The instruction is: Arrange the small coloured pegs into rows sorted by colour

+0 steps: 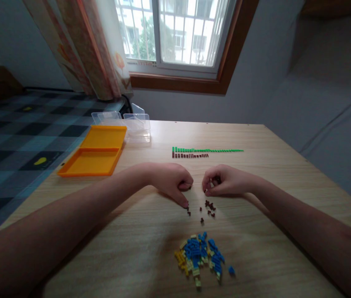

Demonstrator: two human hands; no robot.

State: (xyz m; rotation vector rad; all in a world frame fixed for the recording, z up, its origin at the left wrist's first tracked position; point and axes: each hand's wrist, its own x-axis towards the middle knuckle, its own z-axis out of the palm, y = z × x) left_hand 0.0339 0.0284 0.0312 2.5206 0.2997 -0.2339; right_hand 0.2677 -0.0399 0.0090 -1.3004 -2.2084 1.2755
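My left hand (pixel 171 182) rests on the wooden table (pixel 138 248), fingers curled, its index fingertip pressing a tiny brown brick at the edge of a small scatter of loose brown bricks (pixel 208 205). Close to its right, my right hand (pixel 225 182) is curled in a pinch, with a small brown brick showing at its fingertips. Farther back lie two neat lines: a row of green bricks (pixel 208 150) and, just in front of it, a shorter row of brown bricks (pixel 190 155). Nearer to me sits a heap of blue and yellow bricks (pixel 200 255).
An open orange box (pixel 96 151) lies at the table's back left, with clear plastic boxes (pixel 133 124) behind it. A checkered bed surface (pixel 14 136) lies to the left, a window and curtain stand behind, and a grey sofa is at the right.
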